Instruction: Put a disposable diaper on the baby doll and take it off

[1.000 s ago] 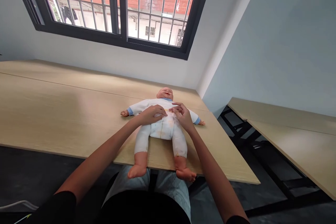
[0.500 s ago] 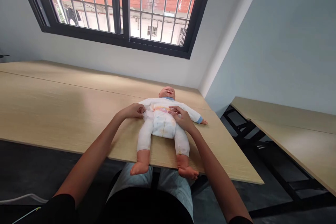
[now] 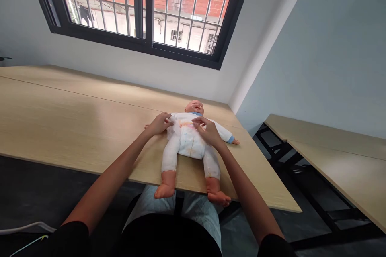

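A baby doll in a white top with blue trim lies on its back on the wooden table, feet over the near edge. A white diaper with a coloured waist print covers its hips. At the diaper's left side my left hand has its thumb and fingers closed on the thin, translucent side flap. My right hand rests over the other side of the doll's belly, fingers stretched across the upper edge of the diaper, thumb apart. Its palm hides part of the diaper's right side.
A second wooden table on a black frame stands to the right, past a gap. Behind the doll is a white wall with a barred, dark-framed window. A pale cable shows at the lower left.
My left hand has moved up and slightly right, drawing the diaper's side flap upward. My right hand stays at the belly with its fingers shifted slightly. The view has shifted a little.
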`<state>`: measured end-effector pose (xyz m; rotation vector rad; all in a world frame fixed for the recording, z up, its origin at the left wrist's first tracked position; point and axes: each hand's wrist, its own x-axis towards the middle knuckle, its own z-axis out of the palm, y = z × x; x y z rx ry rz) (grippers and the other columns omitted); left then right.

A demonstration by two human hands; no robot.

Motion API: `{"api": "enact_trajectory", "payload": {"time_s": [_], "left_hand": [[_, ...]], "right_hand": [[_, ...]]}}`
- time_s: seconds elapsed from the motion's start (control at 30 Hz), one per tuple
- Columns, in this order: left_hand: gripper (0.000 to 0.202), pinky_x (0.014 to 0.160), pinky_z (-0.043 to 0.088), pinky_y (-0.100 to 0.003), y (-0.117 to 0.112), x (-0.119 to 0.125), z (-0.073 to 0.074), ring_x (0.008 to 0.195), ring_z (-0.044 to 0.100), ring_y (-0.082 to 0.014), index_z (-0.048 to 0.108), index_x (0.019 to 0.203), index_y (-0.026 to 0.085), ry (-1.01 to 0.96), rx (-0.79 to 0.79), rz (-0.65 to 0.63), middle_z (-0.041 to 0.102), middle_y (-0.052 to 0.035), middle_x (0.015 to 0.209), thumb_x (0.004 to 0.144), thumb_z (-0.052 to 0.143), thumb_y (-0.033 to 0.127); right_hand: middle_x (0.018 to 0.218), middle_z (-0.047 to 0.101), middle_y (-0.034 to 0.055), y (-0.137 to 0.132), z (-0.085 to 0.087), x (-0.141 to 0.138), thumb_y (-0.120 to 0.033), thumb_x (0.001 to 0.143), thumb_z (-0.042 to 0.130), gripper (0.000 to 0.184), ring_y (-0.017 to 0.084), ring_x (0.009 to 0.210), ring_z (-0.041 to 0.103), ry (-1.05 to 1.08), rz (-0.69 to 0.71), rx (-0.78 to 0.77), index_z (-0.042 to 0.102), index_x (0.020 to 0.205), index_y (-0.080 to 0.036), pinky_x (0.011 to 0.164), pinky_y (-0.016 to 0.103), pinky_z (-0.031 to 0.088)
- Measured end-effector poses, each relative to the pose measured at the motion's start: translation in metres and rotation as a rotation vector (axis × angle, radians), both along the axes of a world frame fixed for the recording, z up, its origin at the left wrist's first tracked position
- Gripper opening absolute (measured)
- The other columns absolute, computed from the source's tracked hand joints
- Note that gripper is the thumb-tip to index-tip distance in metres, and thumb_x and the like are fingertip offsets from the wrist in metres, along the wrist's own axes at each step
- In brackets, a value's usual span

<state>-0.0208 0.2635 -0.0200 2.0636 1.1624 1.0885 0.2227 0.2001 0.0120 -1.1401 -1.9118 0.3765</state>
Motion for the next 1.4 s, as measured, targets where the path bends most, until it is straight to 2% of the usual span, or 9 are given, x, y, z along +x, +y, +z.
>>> {"api": "enact_trajectory", "payload": {"time_s": [0.17,0.27,0.43,0.57,0.7,0.9,1.1,1.23,1.4], "left_hand": [[0.036,0.065,0.049,-0.028,-0.004,0.006,-0.002,0.069,0.061,-0.0177,0.058,0.072,0.017,-0.157,-0.129,-0.075,0.059,-0.0001,0.072,0.070,0.066,0.052],[0.044,0.063,0.051,-0.026,-0.008,0.005,0.001,0.067,0.062,-0.0156,0.056,0.070,0.016,-0.229,-0.207,-0.119,0.060,0.0005,0.069,0.069,0.069,0.059],[0.052,0.059,0.050,-0.025,-0.006,0.001,0.002,0.062,0.063,-0.0127,0.054,0.076,0.017,-0.296,-0.285,-0.095,0.060,0.0013,0.072,0.062,0.077,0.061],[0.053,0.049,0.044,-0.023,-0.003,-0.005,-0.002,0.051,0.057,-0.0114,0.052,0.069,0.017,-0.260,-0.363,-0.078,0.058,0.0036,0.059,0.046,0.090,0.046],[0.045,0.046,0.040,-0.022,-0.003,-0.006,-0.004,0.047,0.053,-0.0106,0.055,0.060,0.016,-0.211,-0.452,-0.142,0.059,0.0024,0.052,0.041,0.090,0.036],[0.037,0.046,0.040,-0.022,-0.004,-0.008,-0.003,0.047,0.053,-0.0113,0.054,0.051,0.017,-0.164,-0.479,-0.132,0.058,0.0017,0.047,0.046,0.085,0.036],[0.034,0.053,0.045,-0.021,-0.006,-0.021,0.015,0.060,0.062,-0.0144,0.061,0.058,0.016,-0.182,-0.498,-0.128,0.066,-0.0029,0.058,0.053,0.082,0.042],[0.033,0.060,0.049,-0.023,-0.012,-0.020,0.023,0.065,0.063,-0.0150,0.065,0.063,0.016,-0.209,-0.547,-0.183,0.069,-0.0052,0.065,0.057,0.080,0.044],[0.032,0.068,0.053,-0.027,-0.014,-0.016,0.024,0.068,0.063,-0.0153,0.067,0.065,0.016,-0.254,-0.612,-0.247,0.069,-0.0065,0.070,0.058,0.081,0.044]], "right_hand": [[0.091,0.069,0.0050,0.022,0.014,-0.042,-0.043,0.081,0.070,0.032,0.018,0.080,0.061,-0.341,0.046,-0.092,0.066,0.099,-0.017,0.068,0.026,0.042],[0.080,0.067,0.0040,0.035,0.011,-0.062,-0.040,0.080,0.071,0.025,0.018,0.072,0.058,-0.477,-0.019,-0.149,0.066,0.084,-0.016,0.061,0.026,0.034],[0.067,0.061,0.0005,0.045,-0.005,-0.068,-0.027,0.082,0.065,0.017,0.014,0.064,0.052,-0.430,-0.087,-0.176,0.062,0.069,-0.016,0.057,0.025,0.029],[0.069,0.061,-0.0010,0.045,-0.014,-0.058,-0.029,0.084,0.061,0.019,0.013,0.064,0.052,-0.380,-0.097,-0.164,0.060,0.071,-0.016,0.058,0.023,0.030],[0.070,0.061,-0.0005,0.042,-0.017,-0.055,-0.029,0.084,0.062,0.019,0.014,0.065,0.052,-0.344,-0.110,-0.151,0.060,0.072,-0.016,0.058,0.023,0.031],[0.074,0.063,-0.0001,0.039,-0.016,-0.057,-0.027,0.084,0.064,0.015,0.014,0.069,0.053,-0.315,-0.097,-0.136,0.061,0.073,-0.016,0.061,0.023,0.032],[0.074,0.063,-0.0004,0.039,-0.019,-0.057,-0.027,0.084,0.064,0.018,0.014,0.069,0.054,-0.317,-0.116,-0.142,0.057,0.072,-0.017,0.061,0.023,0.032],[0.082,0.067,-0.0005,0.038,-0.017,-0.058,-0.024,0.081,0.066,0.011,0.015,0.076,0.059,-0.331,-0.145,-0.160,0.058,0.085,-0.018,0.062,0.023,0.034],[0.102,0.070,0.0077,0.039,-0.003,-0.079,-0.016,0.079,0.061,0.040,0.022,0.089,0.065,-0.678,-0.221,-0.186,0.052,0.119,-0.015,0.061,0.027,0.036]]}}
